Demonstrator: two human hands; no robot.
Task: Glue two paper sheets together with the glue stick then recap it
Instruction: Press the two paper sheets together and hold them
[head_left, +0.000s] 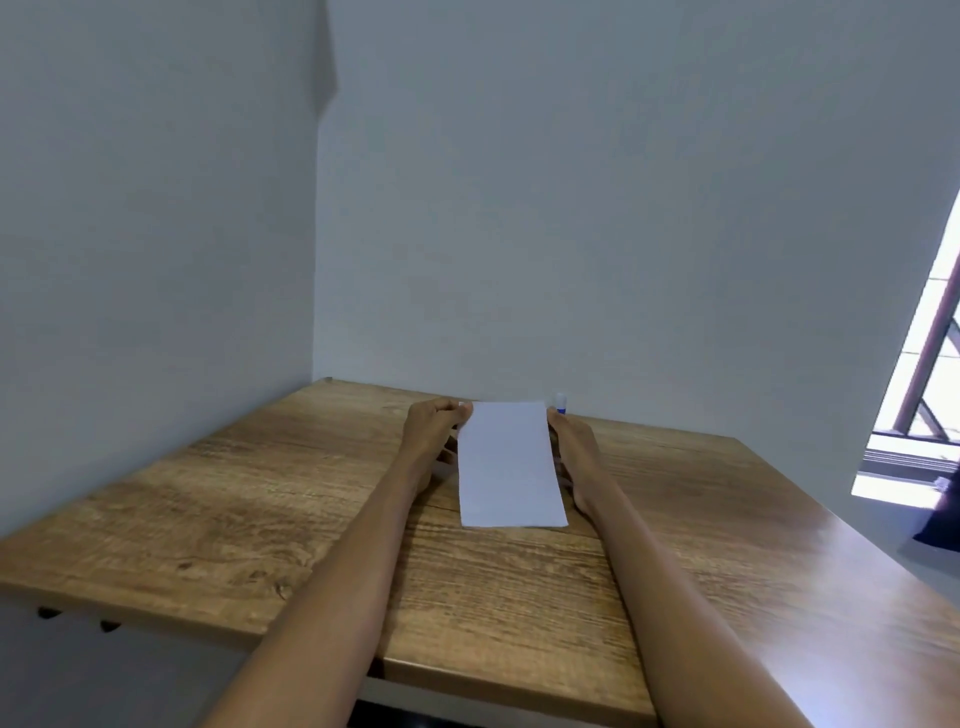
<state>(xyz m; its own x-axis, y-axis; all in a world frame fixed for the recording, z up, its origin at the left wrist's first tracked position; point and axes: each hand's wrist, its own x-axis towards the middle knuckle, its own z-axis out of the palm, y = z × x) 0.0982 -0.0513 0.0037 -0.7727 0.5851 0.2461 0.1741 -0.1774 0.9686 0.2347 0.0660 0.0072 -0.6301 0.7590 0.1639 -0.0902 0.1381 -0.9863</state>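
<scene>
A white paper sheet (506, 462) is held between both hands above the far middle of the wooden table (234, 499), its near edge low toward the tabletop. My left hand (434, 441) pinches the sheet's far left corner. Along the right edge, my right hand (569, 447) grips the sheet. I cannot tell whether one sheet or two stacked sheets are there. A glue stick (560, 404) with a white top and blue body stands behind my right hand near the wall, mostly hidden by the fingers.
Grey walls (571, 208) close off the table's far side and left side. A window with a railing (930, 364) is at the right. A dark object (943, 514) sits beyond the table's right edge.
</scene>
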